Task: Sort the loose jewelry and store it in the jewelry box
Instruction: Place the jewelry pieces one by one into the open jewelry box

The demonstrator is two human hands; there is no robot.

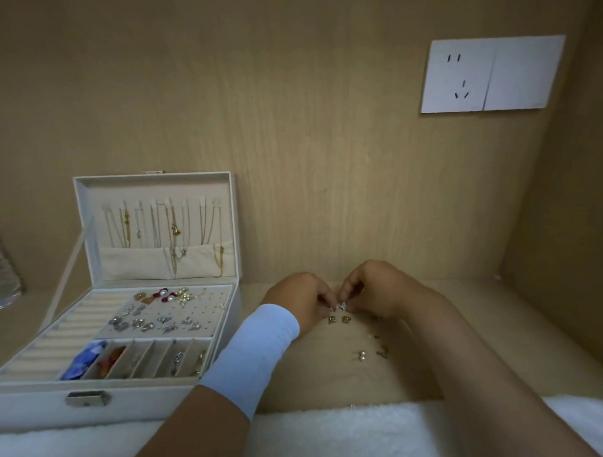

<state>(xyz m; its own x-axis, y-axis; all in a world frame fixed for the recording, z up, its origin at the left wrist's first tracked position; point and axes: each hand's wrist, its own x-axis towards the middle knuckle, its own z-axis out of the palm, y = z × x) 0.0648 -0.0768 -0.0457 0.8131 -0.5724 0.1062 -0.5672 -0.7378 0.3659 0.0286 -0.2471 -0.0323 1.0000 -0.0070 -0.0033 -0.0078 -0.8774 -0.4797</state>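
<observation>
A small silver earring was pinched between the left hand and right hand above the shelf. Sorting was judged under way; transfer to the open jewelry box, well left, would be required next.

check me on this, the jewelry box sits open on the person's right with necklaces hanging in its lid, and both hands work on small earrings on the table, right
Not quite: the head view shows the open jewelry box on the person's left, not right. The rest holds: necklaces hang in its lid, and the left hand and right hand work on small earrings.
</observation>
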